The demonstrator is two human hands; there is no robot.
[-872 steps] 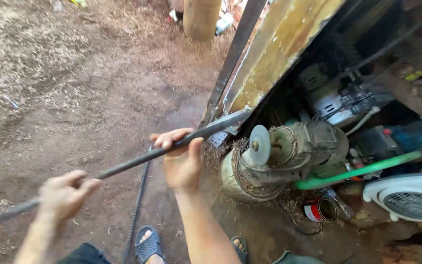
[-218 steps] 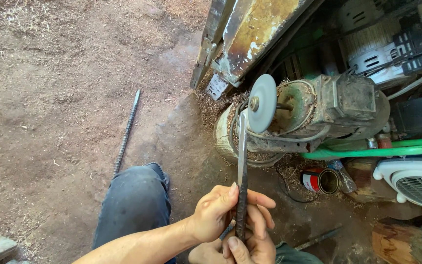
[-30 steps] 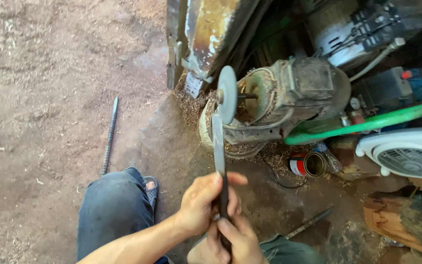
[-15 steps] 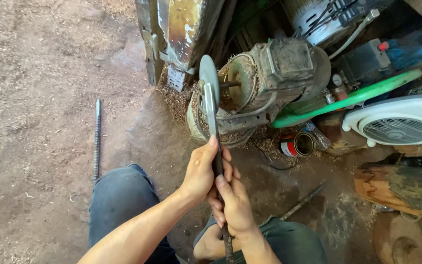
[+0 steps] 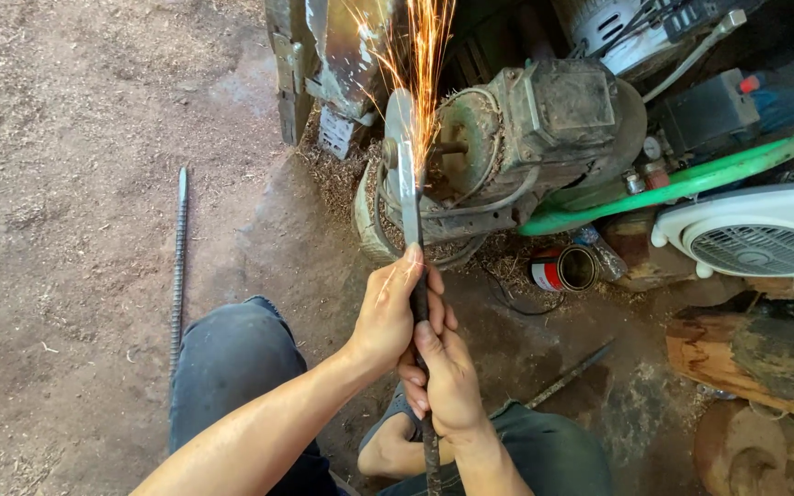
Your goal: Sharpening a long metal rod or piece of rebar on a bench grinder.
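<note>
I am gripping the metal rod [image 5: 413,207] with both hands: my left hand [image 5: 388,312] is clenching it higher up, my right hand [image 5: 448,381] just below. Its tip is pressing against the grinding wheel [image 5: 398,138] of the motor [image 5: 526,129], throwing sparks [image 5: 425,55] upward. Another rebar [image 5: 177,257] is lying on the dirt floor [image 5: 75,184].

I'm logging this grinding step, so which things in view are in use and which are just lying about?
In use: left hand, right hand, metal rod, grinding wheel, motor.

Lying about: ribbed bar on the dirt, red can, white fan, green hose, wood log.
</note>
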